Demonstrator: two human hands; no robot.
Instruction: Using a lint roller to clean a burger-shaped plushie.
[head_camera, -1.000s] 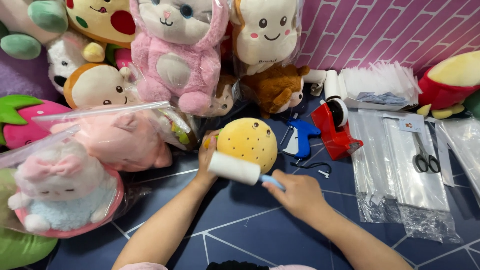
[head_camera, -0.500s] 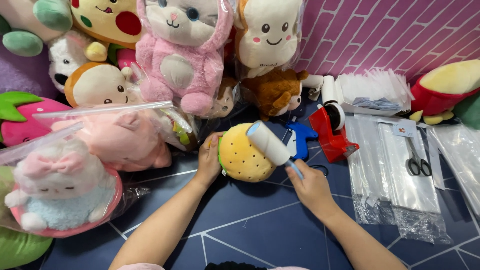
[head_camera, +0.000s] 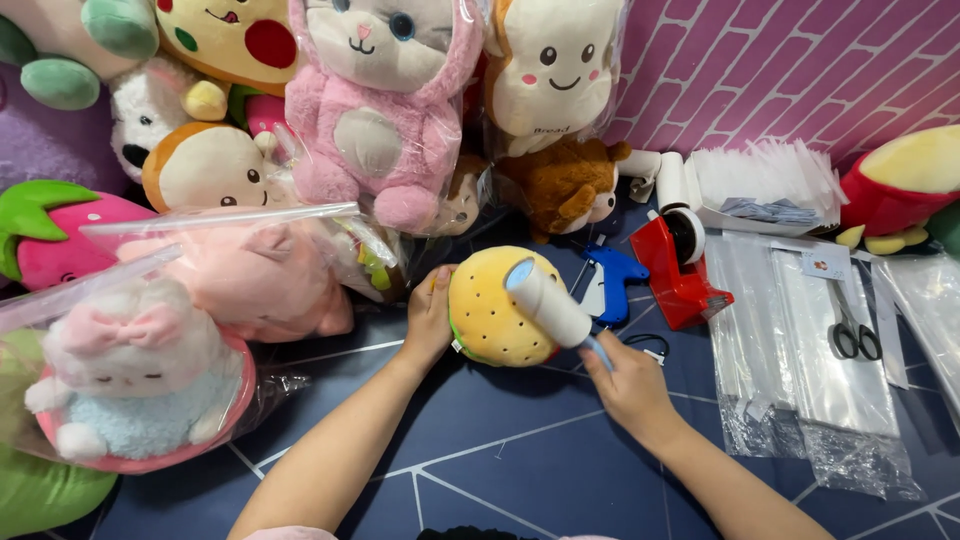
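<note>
Dark blue counter with pale line patterns, pink brick wall behind, plush toys heaped along the back.

I see my left hand (head_camera: 428, 318) pressed against the left side of the round yellow burger-shaped plush toy (head_camera: 492, 310), fingers clenched on it, steadying it on the counter (head_camera: 500, 450). My right hand (head_camera: 628, 385), just right of the plush and below it, has its fingers clenched round the blue handle of the white lint roller (head_camera: 547, 300), whose roll lies tilted across the plush's right half. Right of the plush stand a blue tagging gun (head_camera: 612, 278) and a red tape dispenser (head_camera: 680, 270); further right lie clear plastic bags (head_camera: 790, 370) and scissors (head_camera: 852, 332).
</note>
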